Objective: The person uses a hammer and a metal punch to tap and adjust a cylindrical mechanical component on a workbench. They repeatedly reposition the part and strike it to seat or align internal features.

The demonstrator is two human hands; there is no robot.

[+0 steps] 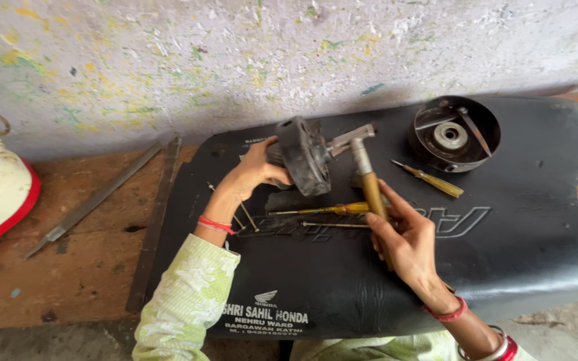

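The right hand [406,244] has its grip clenched round the wooden handle of a hammer [367,180], fingers wrapped over the shaft near its middle. The hammer's long axis runs from the hand up and slightly left, away from the person, and its metal head lies crosswise at the far end, just beside a round dark metal part [304,156]. The left hand [252,172] grasps that part from the left, thumb and fingers closed on its near edge, holding it on edge. Both rest on a black seat cover [536,220] spread over the worktop [68,267]. A yellow-handled screwdriver [332,210] lies between the hands, a second screwdriver [429,178] further right near a black drum [454,134], and a long flat file [98,198] lies to the left.
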